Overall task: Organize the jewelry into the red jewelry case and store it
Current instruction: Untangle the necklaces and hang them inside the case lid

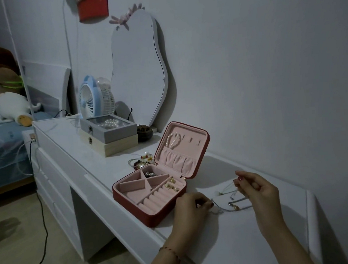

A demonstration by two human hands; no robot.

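Dim light is blurring the necklace (233, 205); both hands, left (190, 210) and right (255, 190), are pinching it at the case's (152, 195) four o'clock.

Two bare forearms, no sleeves in view. Left hand (189, 208): a thin red-and-gold string bracelet (173, 253) circles the wrist, with what may be a loose end trailing down the forearm, hard to confirm in the dim light. Right hand (255, 190): fingernails painted dark red; wrist bare.
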